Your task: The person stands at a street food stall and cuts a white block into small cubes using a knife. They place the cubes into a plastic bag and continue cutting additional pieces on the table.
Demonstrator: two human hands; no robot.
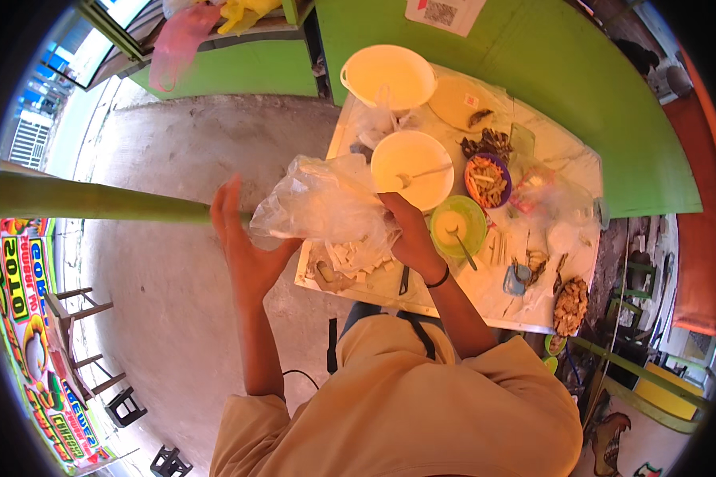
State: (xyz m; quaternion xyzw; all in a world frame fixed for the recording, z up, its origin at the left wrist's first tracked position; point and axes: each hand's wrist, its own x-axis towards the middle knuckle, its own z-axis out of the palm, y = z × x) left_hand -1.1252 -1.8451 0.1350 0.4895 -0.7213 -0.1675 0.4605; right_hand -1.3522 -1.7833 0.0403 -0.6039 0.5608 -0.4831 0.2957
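A clear plastic bag (318, 199) is held up over the left side of the table. My right hand (410, 230) has its fingers closed on the bag's right edge. My left hand (245, 246) is at the bag's left side, its fingers stretched up and apart; the thumb reaches the bag's lower edge. Beneath the bag lie pale cut pieces (356, 258), partly covered by the plastic, so I cannot tell whether they are in a wrapper. Just right of the bag stands a large pale bowl (383, 151) with a ladle (426, 172) in it.
A green bowl (471, 213) with a spoon, a purple bowl of cut pieces (485, 181) and a tall white tub (390, 60) stand on the table (485, 298). Fried food (571, 306) lies at the near right corner. A green pole (95, 197) extends beyond my left hand.
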